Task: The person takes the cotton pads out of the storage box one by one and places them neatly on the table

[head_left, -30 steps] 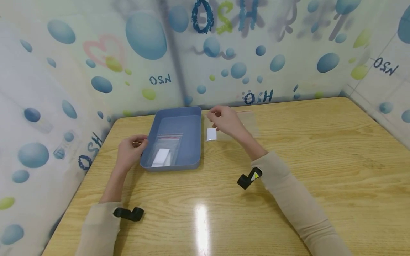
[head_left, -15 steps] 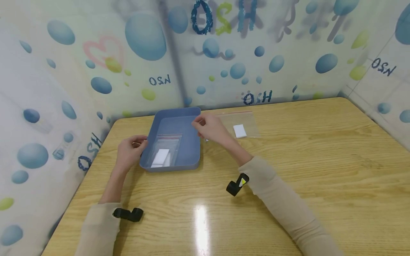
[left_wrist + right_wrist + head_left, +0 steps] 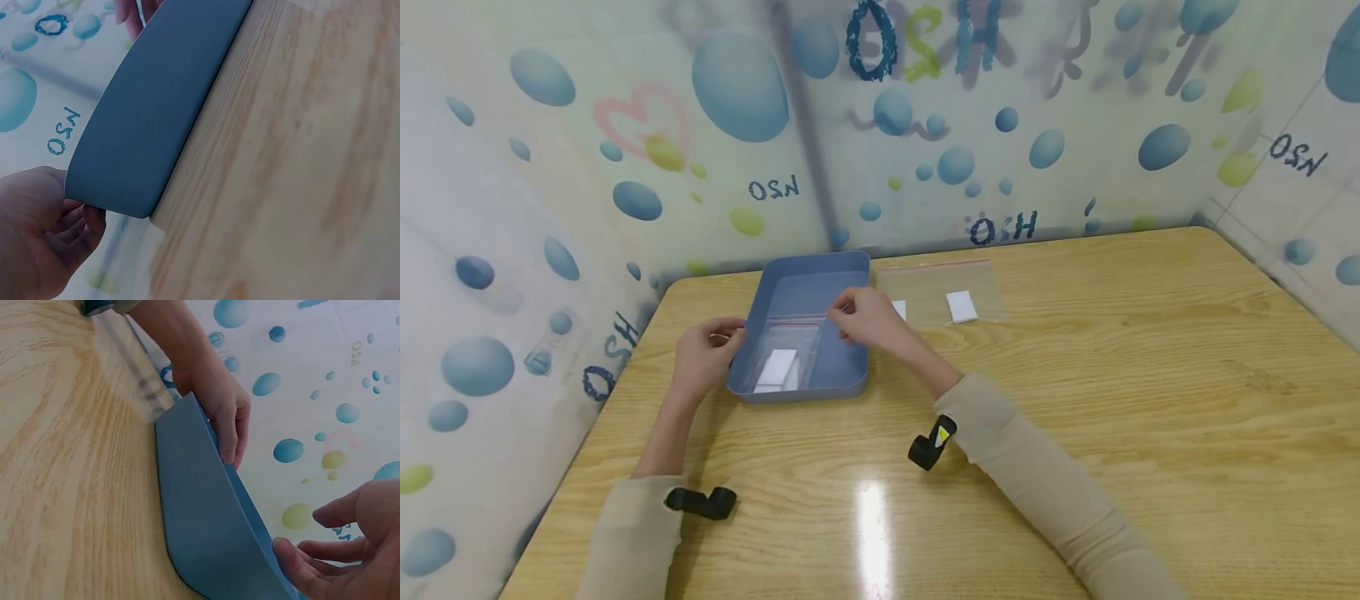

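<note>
A shallow blue-grey plastic tray (image 3: 816, 287) lies on the table. My left hand (image 3: 703, 358) holds its left rim, thumb and fingers on either side of the wall, as the left wrist view also shows at the tray wall (image 3: 150, 119). Inside the tray's near left part lie clear zip-lock bags (image 3: 808, 340) with white rectangular pieces (image 3: 777, 367) in them. Over the tray's right side hovers my right hand (image 3: 874, 321). In the right wrist view the thumb and fingers of the right hand (image 3: 359, 547) are apart with nothing between them.
Another clear zip-lock bag (image 3: 921, 287) lies flat on the wooden table just right of the tray. It shows a white piece (image 3: 961, 307) and a second one partly behind the right hand. A patterned wall (image 3: 917, 200) rises behind the table (image 3: 1112, 375).
My right hand has moved left and slightly nearer, from above the flat zip-lock bag to above the tray, uncovering the bag's white piece. The left hand and the tray have stayed put.
</note>
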The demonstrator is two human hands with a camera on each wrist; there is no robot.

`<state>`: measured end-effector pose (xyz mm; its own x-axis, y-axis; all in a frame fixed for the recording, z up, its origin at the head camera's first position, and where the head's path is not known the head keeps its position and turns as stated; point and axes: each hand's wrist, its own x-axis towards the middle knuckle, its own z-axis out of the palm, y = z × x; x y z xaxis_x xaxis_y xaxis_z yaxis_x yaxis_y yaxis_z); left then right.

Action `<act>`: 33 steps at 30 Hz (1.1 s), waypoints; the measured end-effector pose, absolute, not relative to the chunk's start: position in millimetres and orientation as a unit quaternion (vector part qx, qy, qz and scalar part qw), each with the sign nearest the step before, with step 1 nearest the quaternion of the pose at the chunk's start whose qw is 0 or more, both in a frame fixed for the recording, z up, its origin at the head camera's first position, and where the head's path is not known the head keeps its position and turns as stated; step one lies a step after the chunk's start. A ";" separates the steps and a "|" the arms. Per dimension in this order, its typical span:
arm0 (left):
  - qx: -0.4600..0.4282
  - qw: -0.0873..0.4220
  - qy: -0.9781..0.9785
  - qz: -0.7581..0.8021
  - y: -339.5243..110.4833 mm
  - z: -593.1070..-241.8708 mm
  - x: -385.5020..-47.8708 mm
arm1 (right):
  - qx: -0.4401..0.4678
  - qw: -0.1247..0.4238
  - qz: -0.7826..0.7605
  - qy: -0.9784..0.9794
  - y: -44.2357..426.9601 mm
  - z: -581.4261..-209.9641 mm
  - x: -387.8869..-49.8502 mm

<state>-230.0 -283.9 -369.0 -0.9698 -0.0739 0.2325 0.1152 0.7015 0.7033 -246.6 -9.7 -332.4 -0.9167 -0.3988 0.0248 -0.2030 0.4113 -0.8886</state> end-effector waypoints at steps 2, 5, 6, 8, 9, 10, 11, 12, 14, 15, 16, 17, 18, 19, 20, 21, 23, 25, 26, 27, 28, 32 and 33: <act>-0.011 0.121 -0.913 -0.388 -284.1 -369.3 -230.3 | -0.184 0.104 -0.510 0.834 -12.8 -333.8 -245.6; -0.013 0.122 -0.913 -0.389 -284.3 -370.1 -231.0 | -0.191 0.114 -0.509 0.831 -17.1 -336.6 -245.0; -0.015 0.123 -0.913 -0.389 -284.4 -370.4 -231.3 | -0.193 0.116 -0.508 0.831 -18.4 -337.2 -244.6; -0.017 0.125 -0.913 -0.387 -284.4 -370.7 -231.6 | -0.195 0.117 -0.502 0.834 -21.4 -339.8 -244.8; -0.018 0.126 -0.914 -0.386 -284.5 -370.8 -231.7 | -0.195 0.117 -0.500 0.836 -23.0 -341.3 -245.1; -0.018 0.126 -0.913 -0.387 -284.6 -371.0 -231.7 | -0.194 0.117 -0.498 0.837 -24.6 -342.6 -245.3; -0.018 0.126 -0.913 -0.388 -284.4 -370.8 -231.4 | -0.193 0.115 -0.494 0.840 -26.3 -344.0 -245.5; -0.018 0.126 -0.912 -0.389 -284.1 -370.5 -230.9 | -0.190 0.114 -0.491 0.842 -28.0 -345.1 -245.9; -0.017 0.125 -0.912 -0.392 -284.0 -370.0 -230.0 | -0.185 0.114 -0.486 0.846 -31.1 -347.0 -246.3; -0.017 0.124 -0.911 -0.393 -283.9 -369.6 -229.5 | -0.182 0.115 -0.487 0.846 -32.5 -347.6 -246.3; -0.017 0.124 -0.911 -0.394 -283.9 -369.3 -229.0 | -0.178 0.116 -0.488 0.847 -33.9 -347.8 -246.0; -0.018 0.124 -0.910 -0.394 -283.9 -369.1 -228.6 | -0.175 0.118 -0.488 0.847 -35.1 -347.9 -245.7; -0.018 0.123 -0.910 -0.395 -284.0 -368.8 -228.3 | -0.171 0.121 -0.489 0.847 -36.3 -347.9 -245.2; -0.018 0.123 -0.910 -0.395 -284.1 -368.7 -228.1 | -0.167 0.123 -0.491 0.846 -37.3 -348.2 -244.8; -0.018 0.123 -0.910 -0.395 -284.1 -368.4 -227.9 | -0.164 0.127 -0.494 0.844 -38.4 -348.4 -244.3; -0.017 0.122 -0.910 -0.395 -284.1 -368.3 -227.8 | -0.161 0.129 -0.500 0.841 -39.3 -348.8 -243.8; -0.016 0.122 -0.911 -0.394 -284.4 -368.5 -228.0 | -0.157 0.132 -0.505 0.839 -41.0 -350.1 -243.0; -0.014 0.122 -0.911 -0.395 -284.4 -368.9 -228.3 | -0.153 0.133 -0.509 0.836 -42.8 -351.8 -242.7; -0.014 0.121 -0.911 -0.394 -284.6 -368.9 -228.5 | -0.151 0.133 -0.510 0.836 -43.6 -352.3 -242.5; -0.013 0.121 -0.911 -0.394 -284.7 -369.2 -228.8 | -0.148 0.133 -0.509 0.837 -44.6 -353.0 -242.6; -0.012 0.122 -0.911 -0.395 -284.7 -369.3 -229.1 | -0.145 0.133 -0.505 0.840 -45.5 -353.5 -242.7; -0.012 0.120 -0.910 -0.396 -284.3 -368.5 -228.9 | -0.127 0.133 -0.498 0.847 -50.0 -354.7 -243.4; -0.012 0.120 -0.909 -0.398 -284.2 -368.4 -228.9 | -0.122 0.133 -0.498 0.848 -51.2 -355.1 -243.5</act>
